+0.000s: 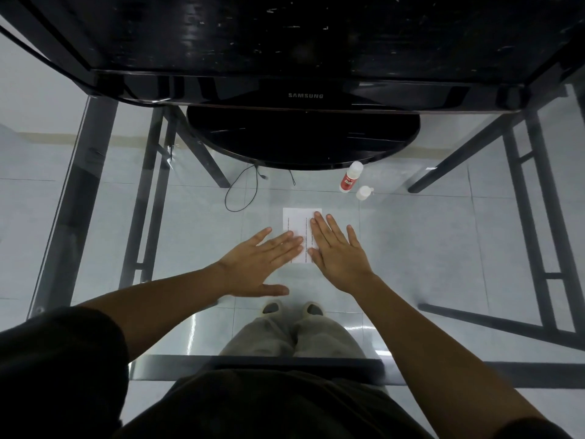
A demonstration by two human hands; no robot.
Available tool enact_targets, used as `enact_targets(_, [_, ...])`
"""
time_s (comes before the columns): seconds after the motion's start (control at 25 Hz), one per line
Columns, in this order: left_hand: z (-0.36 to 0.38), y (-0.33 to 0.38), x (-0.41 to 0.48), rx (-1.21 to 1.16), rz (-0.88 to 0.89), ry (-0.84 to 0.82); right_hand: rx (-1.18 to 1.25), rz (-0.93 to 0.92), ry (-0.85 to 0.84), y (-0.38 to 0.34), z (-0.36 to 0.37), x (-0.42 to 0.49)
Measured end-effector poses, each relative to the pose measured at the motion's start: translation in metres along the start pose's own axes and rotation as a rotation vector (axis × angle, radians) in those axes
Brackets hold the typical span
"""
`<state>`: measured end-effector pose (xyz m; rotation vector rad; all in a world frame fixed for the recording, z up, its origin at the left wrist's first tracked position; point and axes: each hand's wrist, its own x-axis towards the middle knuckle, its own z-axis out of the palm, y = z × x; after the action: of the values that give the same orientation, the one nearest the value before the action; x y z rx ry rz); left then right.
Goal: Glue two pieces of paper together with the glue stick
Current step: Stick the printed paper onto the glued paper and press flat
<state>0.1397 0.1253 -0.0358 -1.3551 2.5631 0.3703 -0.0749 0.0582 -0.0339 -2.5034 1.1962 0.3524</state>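
A small white paper point(297, 221) with lines of print lies flat on the glass table point(427, 248). My left hand point(259, 264) rests flat and open, its fingertips on the paper's lower left part. My right hand point(338, 251) lies flat and open over the paper's right side. I cannot tell whether one sheet or two lie there. The glue stick point(350, 177), white with a red label, stands uncapped beyond the paper to the right. Its white cap point(364, 192) sits just beside it.
A black Samsung monitor point(305, 96) stands at the table's far side on a round black base point(300, 137). A thin black cable point(243, 191) loops left of the paper. Dark metal table legs and a tiled floor show through the glass.
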Motion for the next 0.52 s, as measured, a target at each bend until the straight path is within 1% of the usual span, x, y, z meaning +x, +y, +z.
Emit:
enact_targets(0.2, [0.006,0.006,-0.009,-0.034,0.023,-0.031,0.027,-0.004,-0.012,0.0,0.0,0.0])
enact_targets(0.28, [0.005,0.005,-0.009,-0.038,0.025,-0.037,0.081,-0.001,-0.006,0.0,0.0,0.0])
enact_targets(0.36, [0.004,0.006,-0.01,-0.057,0.015,-0.04,0.14,0.04,0.03,-0.003,0.0,-0.001])
enact_targets(0.52, [0.001,0.008,-0.009,-0.092,0.014,-0.064,0.055,0.106,0.061,-0.011,0.004,-0.002])
